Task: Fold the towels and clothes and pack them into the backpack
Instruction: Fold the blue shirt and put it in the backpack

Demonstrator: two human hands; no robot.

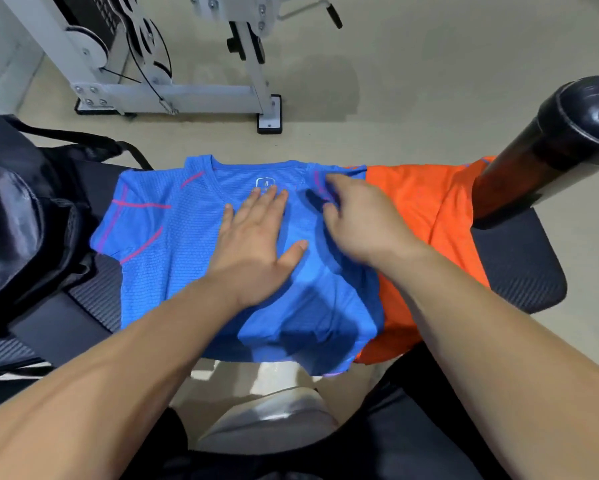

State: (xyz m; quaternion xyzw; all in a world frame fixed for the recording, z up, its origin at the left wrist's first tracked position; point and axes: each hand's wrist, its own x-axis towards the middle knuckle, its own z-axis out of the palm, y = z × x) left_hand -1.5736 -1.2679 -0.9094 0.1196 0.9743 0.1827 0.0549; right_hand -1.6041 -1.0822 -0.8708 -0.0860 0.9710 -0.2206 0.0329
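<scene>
A blue T-shirt (pixel 159 271) with pink seams lies spread across a black padded bench (pixel 519 265), collar away from me. Its right side is folded in over the middle. My left hand (pixel 256 237) presses flat on the shirt's chest, fingers straight. My right hand (pixel 356 216) holds the folded-in right sleeve near the shoulder, fingers curled over the fabric. An orange garment (pixel 426 209) lies under and to the right of the blue shirt. The black backpack (pixel 17 209) sits at the left end of the bench.
A black cylindrical roller pad (pixel 547 140) sticks up at the right, over the orange garment. A white metal gym machine frame (pixel 173 88) stands on the beige floor beyond the bench. My knees are below the bench's near edge.
</scene>
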